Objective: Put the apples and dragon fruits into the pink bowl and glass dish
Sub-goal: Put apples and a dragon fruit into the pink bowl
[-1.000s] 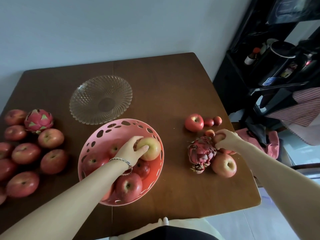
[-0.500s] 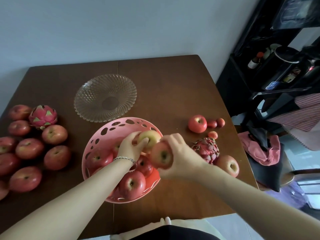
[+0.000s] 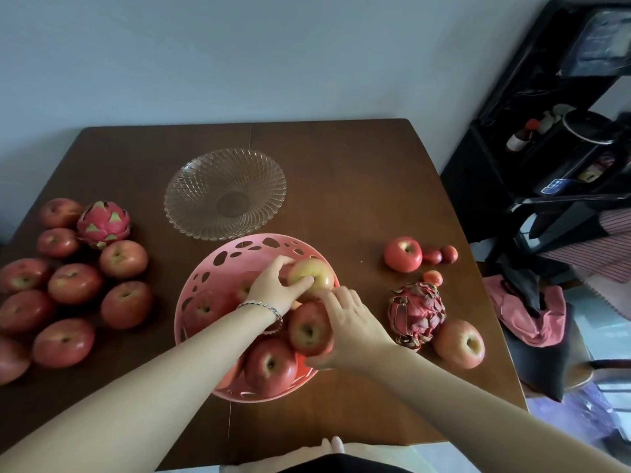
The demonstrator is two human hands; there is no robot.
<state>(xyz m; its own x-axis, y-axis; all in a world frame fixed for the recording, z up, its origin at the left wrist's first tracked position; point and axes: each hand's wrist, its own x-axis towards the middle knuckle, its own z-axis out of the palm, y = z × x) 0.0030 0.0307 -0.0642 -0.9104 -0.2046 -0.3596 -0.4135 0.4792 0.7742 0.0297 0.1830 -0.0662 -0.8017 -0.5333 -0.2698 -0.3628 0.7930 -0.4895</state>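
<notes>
pink bowl (image 3: 218,268) crowded with apples, both hands inside

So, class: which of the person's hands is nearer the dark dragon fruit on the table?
Right. The right hand grips a red apple at the pink bowl's rim, just left of the dark dragon fruit. The left hand is farther left, over the bowl.

This looks like a home, most likely a dining corner beside a kitchen. A dark wooden table (image 3: 341,186) stands against a plain pale wall (image 3: 239,56), with loose fruit and a cut-glass dish (image 3: 191,186) on it. At the right, a black shelf unit (image 3: 532,138) holds small bottles (image 3: 520,136) and what may be a kitchen appliance. Pink cloth (image 3: 526,315) lies on a chair at the near right.
</notes>
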